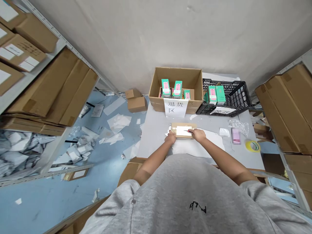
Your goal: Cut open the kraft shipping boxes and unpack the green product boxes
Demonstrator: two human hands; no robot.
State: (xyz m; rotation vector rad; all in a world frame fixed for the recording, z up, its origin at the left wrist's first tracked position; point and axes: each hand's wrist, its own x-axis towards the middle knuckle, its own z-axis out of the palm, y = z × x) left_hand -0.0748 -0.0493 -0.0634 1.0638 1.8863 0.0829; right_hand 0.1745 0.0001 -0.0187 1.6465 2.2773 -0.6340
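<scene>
- Since we only have the head view, we see a brown parcel [183,127] lying on a white sheet [195,144] on the counter [156,130].
- Left hand [170,137] and right hand [198,135] touch its near edges; we can't tell whether either grip is clenched or resting.
- White label [183,131] is on top; green boxes [165,88] sit in the carton [175,76] and black crate [243,94].
- Hands cover the parcel's near edges; we can't make out the dark mark by the right hand [187,130] or read the blurred item [235,136].

- A flat brown parcel [183,130] partly hidden under the right hand [198,135]
- A pink rectangular packet [235,136] blurred, unreadable
- Brown cardboard cartons [20,53] cut off by the left edge
</scene>
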